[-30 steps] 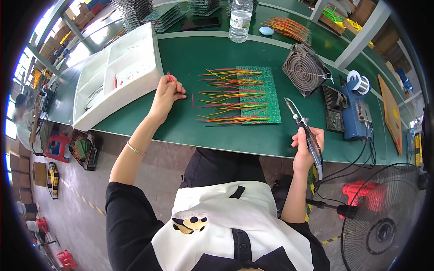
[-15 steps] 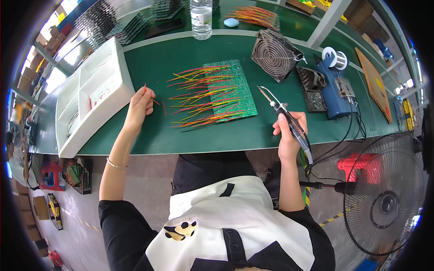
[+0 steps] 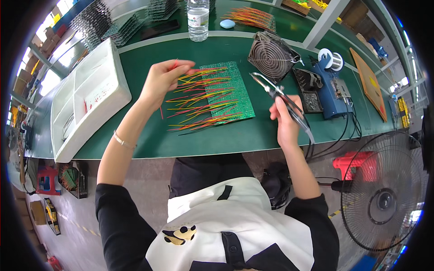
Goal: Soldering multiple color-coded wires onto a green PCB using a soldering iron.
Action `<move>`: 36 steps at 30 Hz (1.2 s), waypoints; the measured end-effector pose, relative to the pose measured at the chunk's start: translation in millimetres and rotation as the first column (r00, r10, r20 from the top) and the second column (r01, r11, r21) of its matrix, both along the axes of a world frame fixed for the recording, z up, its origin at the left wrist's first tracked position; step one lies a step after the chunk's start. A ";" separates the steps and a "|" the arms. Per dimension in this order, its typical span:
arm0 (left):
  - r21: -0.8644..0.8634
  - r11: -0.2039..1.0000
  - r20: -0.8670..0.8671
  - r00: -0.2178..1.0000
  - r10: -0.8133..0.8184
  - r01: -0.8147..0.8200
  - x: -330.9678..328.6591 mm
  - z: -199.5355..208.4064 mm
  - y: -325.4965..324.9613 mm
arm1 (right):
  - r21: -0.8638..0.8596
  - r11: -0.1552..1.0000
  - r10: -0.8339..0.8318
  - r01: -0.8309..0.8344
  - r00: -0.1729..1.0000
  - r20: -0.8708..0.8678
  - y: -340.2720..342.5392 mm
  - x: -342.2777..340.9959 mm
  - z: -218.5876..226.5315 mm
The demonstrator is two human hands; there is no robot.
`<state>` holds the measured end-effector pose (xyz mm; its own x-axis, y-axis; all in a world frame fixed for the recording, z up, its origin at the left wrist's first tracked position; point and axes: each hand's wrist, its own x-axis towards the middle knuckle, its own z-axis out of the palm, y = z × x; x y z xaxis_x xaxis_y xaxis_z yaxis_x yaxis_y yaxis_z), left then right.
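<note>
Green workbench point(image 3: 203, 147) mid-frame | circuit board point(image 3: 242, 97), wires point(image 3: 219, 106): centre | left hand point(image 3: 163, 79), upper centre-left: fingertips pinching red piece point(image 3: 176, 64) | right hand point(image 3: 287, 118), right of centre: fingers wrapped round soldering iron point(image 3: 275, 93) | step, judged: lead placing; next calls for steady alignment

1. left forearm point(image 3: 117, 158): angled forward and to the right.
2. left hand point(image 3: 162, 83): the farther forward of the two; fingers bent, fingertips drawn together in a pinch, directed right.
3. right forearm point(image 3: 302, 172): angled forward and to the left.
4. right hand point(image 3: 287, 123): fingers curled in a closed grip, thumb extended forward.
</note>
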<state>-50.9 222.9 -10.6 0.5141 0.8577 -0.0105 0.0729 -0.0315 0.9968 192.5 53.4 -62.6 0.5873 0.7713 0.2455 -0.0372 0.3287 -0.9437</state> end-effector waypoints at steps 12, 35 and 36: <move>0.620 0.784 -0.209 0.971 0.113 0.042 80.1 -38.1 19.6 | -0.069 0.996 0.060 -0.058 0.998 0.030 49.7 17.2 -2.1; 0.809 0.579 -0.198 0.974 0.110 0.099 95.5 -54.5 26.0 | -0.114 0.987 0.119 -0.117 0.993 0.017 51.7 15.8 -0.3; 0.809 0.579 -0.199 0.974 0.109 0.100 95.8 -54.8 26.5 | -0.115 0.987 0.116 -0.113 0.993 0.019 51.9 15.5 0.0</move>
